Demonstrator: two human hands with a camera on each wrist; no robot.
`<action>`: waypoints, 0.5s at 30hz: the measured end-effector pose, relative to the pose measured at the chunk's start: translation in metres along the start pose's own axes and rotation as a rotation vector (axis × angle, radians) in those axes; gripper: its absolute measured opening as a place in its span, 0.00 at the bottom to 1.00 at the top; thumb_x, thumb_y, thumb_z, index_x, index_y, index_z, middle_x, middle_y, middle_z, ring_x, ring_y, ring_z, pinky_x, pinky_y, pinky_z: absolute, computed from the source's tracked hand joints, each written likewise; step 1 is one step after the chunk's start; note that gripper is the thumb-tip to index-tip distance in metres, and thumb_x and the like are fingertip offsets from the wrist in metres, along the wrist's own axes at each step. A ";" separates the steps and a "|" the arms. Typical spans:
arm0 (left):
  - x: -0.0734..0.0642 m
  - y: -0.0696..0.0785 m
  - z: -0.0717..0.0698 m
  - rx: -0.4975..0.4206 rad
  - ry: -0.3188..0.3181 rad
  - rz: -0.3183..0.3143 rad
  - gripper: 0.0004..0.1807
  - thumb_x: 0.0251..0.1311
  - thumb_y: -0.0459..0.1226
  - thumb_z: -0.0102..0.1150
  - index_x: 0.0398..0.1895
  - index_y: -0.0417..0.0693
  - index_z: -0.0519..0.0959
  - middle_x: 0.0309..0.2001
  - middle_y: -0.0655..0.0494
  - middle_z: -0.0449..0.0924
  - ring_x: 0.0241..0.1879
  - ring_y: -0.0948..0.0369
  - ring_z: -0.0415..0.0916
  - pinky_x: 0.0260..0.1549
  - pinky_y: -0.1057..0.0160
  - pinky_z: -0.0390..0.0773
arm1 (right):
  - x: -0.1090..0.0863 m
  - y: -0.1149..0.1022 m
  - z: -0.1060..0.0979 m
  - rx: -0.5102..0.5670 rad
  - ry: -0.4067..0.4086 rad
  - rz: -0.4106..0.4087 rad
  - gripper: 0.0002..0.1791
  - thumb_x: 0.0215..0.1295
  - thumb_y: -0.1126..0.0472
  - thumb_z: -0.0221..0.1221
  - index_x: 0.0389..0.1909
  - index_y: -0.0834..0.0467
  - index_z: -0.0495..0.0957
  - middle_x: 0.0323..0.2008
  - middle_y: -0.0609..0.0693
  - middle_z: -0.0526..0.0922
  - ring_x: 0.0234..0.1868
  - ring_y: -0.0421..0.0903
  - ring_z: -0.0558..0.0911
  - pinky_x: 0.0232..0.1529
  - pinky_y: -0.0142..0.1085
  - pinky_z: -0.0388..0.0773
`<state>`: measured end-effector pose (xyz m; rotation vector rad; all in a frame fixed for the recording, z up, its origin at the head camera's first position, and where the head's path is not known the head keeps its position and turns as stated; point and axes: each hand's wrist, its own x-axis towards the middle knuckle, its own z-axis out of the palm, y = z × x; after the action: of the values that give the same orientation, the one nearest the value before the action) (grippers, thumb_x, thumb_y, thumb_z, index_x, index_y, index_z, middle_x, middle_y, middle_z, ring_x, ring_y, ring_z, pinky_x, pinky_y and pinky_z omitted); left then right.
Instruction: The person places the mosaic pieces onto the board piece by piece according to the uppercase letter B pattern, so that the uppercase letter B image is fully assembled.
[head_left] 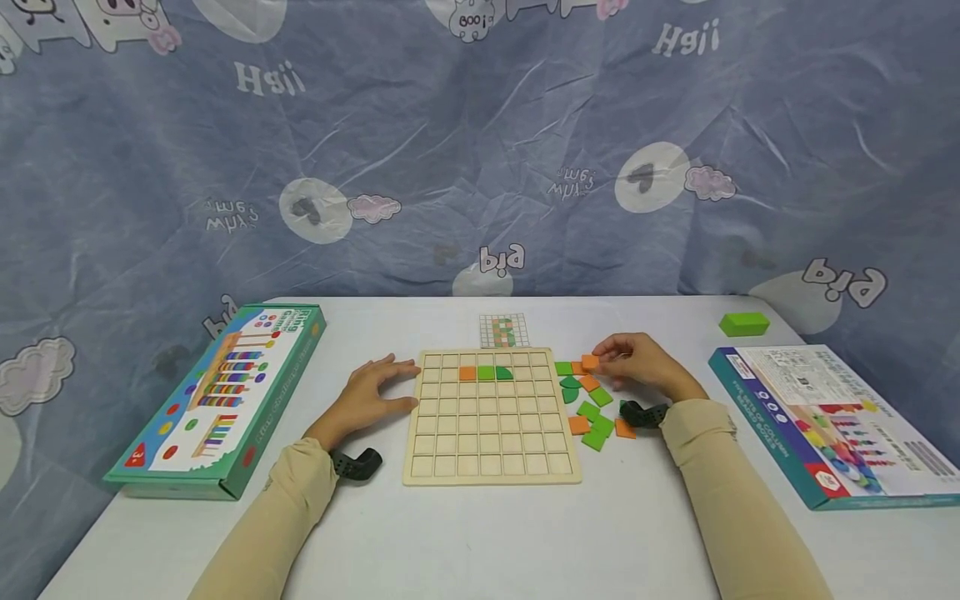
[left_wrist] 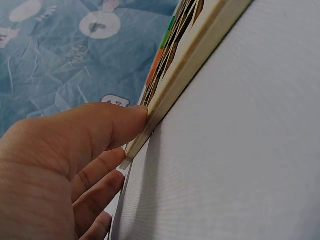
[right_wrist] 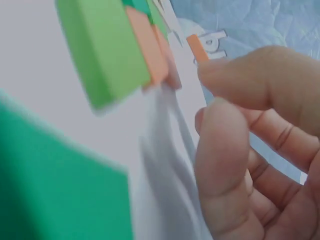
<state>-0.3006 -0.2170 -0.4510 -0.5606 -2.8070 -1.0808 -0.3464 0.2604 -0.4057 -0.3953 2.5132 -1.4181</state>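
Observation:
A wooden grid board (head_left: 492, 481) lies on the white table, with an orange square tile (head_left: 468, 373), a green square tile (head_left: 486, 372) and a dark green quarter-round tile (head_left: 504, 374) in one upper row. My left hand (head_left: 367, 398) rests at the board's left edge; in the left wrist view its thumb (left_wrist: 125, 122) touches the rim, fingers spread. Beyond the board's right edge, my right hand (head_left: 637, 360) pinches an orange square tile (right_wrist: 196, 46) at its fingertips. Below it lie loose tiles, among them a green square (head_left: 594, 439) and an orange square (head_left: 579, 425).
A small pattern card (head_left: 504, 331) lies behind the board. On the left is a green game box (head_left: 217, 400); on the right, a teal-edged box (head_left: 840, 425). A green block (head_left: 744, 324) sits at the back right. A patterned curtain (head_left: 480, 167) hangs behind.

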 end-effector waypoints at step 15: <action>0.001 -0.003 0.001 -0.007 -0.002 -0.008 0.31 0.61 0.41 0.76 0.68 0.43 0.83 0.74 0.43 0.76 0.82 0.38 0.56 0.82 0.36 0.44 | 0.009 -0.022 0.024 0.157 -0.053 -0.030 0.23 0.71 0.67 0.68 0.62 0.74 0.76 0.39 0.49 0.88 0.36 0.42 0.88 0.40 0.35 0.89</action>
<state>-0.3021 -0.2182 -0.4530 -0.5520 -2.8110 -1.0930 -0.3443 0.2275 -0.3998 -0.4361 2.3439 -1.5820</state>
